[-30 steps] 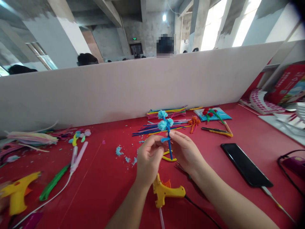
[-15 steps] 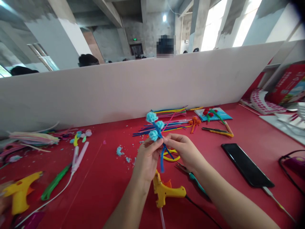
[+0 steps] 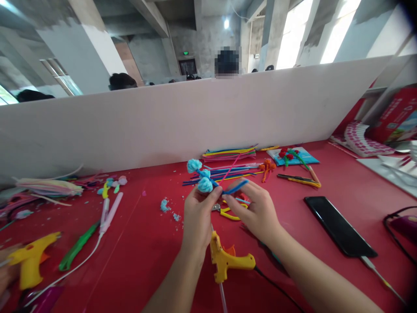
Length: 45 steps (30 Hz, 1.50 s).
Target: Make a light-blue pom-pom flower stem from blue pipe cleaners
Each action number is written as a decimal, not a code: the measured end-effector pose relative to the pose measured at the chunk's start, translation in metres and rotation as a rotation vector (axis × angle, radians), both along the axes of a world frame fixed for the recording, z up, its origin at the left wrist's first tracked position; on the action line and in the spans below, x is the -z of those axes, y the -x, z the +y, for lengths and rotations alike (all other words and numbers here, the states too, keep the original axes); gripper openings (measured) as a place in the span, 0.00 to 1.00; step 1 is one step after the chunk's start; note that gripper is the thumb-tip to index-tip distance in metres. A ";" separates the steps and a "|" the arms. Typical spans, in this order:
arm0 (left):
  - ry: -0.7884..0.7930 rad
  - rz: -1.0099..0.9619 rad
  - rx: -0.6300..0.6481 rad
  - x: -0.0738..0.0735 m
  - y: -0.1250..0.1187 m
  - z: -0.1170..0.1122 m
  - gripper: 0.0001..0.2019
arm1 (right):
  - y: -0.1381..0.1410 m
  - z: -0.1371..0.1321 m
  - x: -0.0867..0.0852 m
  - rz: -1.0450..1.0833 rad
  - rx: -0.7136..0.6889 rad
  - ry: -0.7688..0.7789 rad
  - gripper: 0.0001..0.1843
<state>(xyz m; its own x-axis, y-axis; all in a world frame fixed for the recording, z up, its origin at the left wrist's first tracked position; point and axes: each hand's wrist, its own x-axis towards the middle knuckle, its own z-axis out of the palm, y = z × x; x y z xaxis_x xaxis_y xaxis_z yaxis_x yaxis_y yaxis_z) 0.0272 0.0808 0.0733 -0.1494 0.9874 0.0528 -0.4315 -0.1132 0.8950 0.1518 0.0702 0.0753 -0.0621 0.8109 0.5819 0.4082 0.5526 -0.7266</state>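
A small bunch of fluffy light-blue pompom flowers (image 3: 204, 184) on dark-blue pipe-cleaner stems tilts to the left above the table. My left hand (image 3: 200, 213) is closed, pinching the stems just below the lowest pompom. From that pinch the free stem end (image 3: 235, 188) sticks out to the right. My right hand (image 3: 257, 213) is at this end, its index finger against it and its thumb apart from the index finger, close to the left fingertips. Beneath the hands lie yellow-handled pliers (image 3: 233, 214) and a yellow glue gun (image 3: 221, 258).
Pipe cleaners (image 3: 230, 153) lie by the white partition (image 3: 163, 126). Orange flowers (image 3: 267, 166) and red flowers (image 3: 289, 153) are right of them. A phone (image 3: 339, 226) charges at right. At left are a green-handled tool (image 3: 78, 245), a pink curling iron (image 3: 110, 213) and another person's hand near a second glue gun (image 3: 32, 258).
The pompoms have tipped to the left. The stem ends, which hung downward, now point right. My right thumb and index finger have moved apart, and the pliers beneath show more.
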 end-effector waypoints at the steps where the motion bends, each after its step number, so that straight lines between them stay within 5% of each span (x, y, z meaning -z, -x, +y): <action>1: -0.005 0.018 0.001 0.000 0.000 -0.001 0.07 | -0.001 0.000 -0.001 0.013 0.008 0.032 0.07; 4: -0.026 0.037 0.040 0.001 0.001 -0.002 0.06 | -0.003 0.004 -0.001 0.176 -0.039 0.243 0.11; 9: -0.013 -0.088 0.108 -0.002 0.002 -0.002 0.05 | -0.005 0.015 0.006 0.624 -0.415 0.672 0.16; 11: 0.029 -0.154 0.092 -0.005 0.004 0.000 0.06 | -0.006 0.017 0.009 0.627 -0.370 0.539 0.14; 14: 0.098 -0.237 0.077 -0.008 0.010 0.004 0.06 | -0.009 0.017 0.010 0.381 -0.104 -0.017 0.02; 16: 0.107 -0.255 0.076 -0.009 0.013 0.007 0.06 | -0.013 0.016 0.010 0.093 -0.034 -0.316 0.10; 19: 0.100 -0.241 0.089 -0.008 0.014 0.007 0.06 | -0.016 0.016 0.009 -0.198 -0.065 -0.471 0.13; 30: 0.076 -0.140 0.095 -0.005 0.010 0.004 0.07 | -0.020 0.015 0.000 -0.302 -0.149 -0.370 0.06; 40: -0.138 0.073 -0.113 -0.003 -0.005 -0.010 0.08 | -0.019 0.009 -0.012 -0.015 -0.207 0.100 0.04; 45: -0.110 0.070 -0.153 -0.002 -0.007 -0.011 0.08 | -0.016 0.006 -0.014 0.016 -0.186 0.053 0.03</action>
